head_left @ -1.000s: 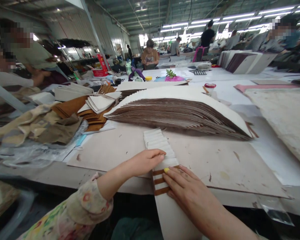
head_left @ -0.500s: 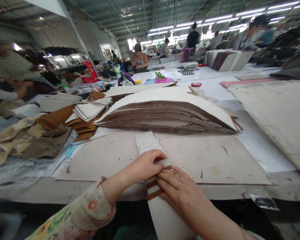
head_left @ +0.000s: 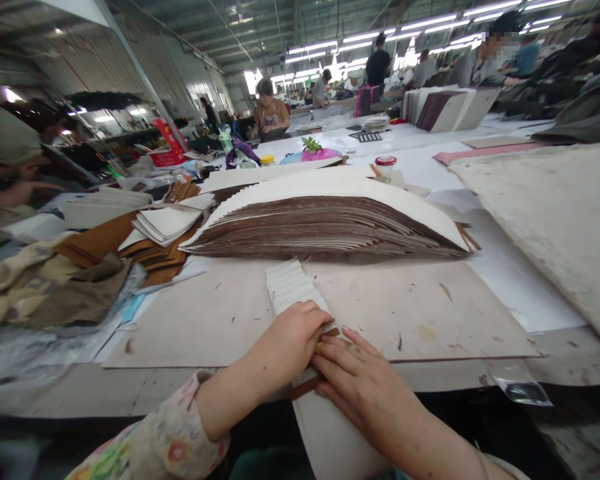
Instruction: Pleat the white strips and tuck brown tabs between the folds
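A long run of overlapping off-white strips (head_left: 295, 283) lies over the table's front edge, with brown bands (head_left: 306, 388) across it. Its lower end, a plain pale panel (head_left: 325, 427), hangs toward my lap. My left hand (head_left: 300, 330) is closed, its bent fingers pinching the strips beside a short brown band. Just below and right of it, my right hand (head_left: 353, 373) lies flat across the strips, fingers stretched out toward my left hand. Something small and yellow shows at a right fingertip. Both hands cover much of the banded part.
A fanned stack of large white sheets with brown undersides (head_left: 325, 223) stands behind the strips on a stained board (head_left: 220, 313). Brown and white pieces (head_left: 165, 230) and cloth (head_left: 75, 290) lie left. A thick pale sheet (head_left: 540, 200) lies right. Other people work farther back.
My left hand has moved slightly down toward my right hand and now covers one of the brown bands. My right hand stays in nearly the same place. The whole view has shifted slightly.
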Tool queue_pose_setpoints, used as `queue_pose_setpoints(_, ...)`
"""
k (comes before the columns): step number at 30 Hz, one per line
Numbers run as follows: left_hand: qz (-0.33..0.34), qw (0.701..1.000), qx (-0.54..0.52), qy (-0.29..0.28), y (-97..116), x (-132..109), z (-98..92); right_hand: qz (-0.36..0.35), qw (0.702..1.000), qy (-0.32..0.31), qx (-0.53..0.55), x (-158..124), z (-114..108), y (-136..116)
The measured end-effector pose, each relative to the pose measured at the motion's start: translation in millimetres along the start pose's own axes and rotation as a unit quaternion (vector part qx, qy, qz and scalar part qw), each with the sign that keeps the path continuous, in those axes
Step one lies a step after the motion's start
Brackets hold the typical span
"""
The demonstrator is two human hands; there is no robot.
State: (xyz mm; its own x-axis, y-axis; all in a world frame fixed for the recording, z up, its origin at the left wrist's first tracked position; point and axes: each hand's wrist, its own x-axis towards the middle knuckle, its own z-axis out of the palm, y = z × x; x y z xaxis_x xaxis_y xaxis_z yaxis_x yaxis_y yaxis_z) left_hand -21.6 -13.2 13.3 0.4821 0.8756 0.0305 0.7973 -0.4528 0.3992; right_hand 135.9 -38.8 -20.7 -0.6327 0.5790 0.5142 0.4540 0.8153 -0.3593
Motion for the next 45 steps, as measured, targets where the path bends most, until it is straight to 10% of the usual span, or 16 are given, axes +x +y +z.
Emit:
queue_pose_setpoints(19, 0.03, 0.995, 0.064, -0.07, 5.5, -7.1, 2.6, -0.002, 0.999, -0.038, 0.001, 3.7, -5.0, 3.7)
queue_pose_setpoints(45, -0.041, 0.997, -0.055, 0.046, -18.9, -44.9, 0.8, -0.024, 0.978, -0.203, -0.049, 35.0, -17.2, 14.0)
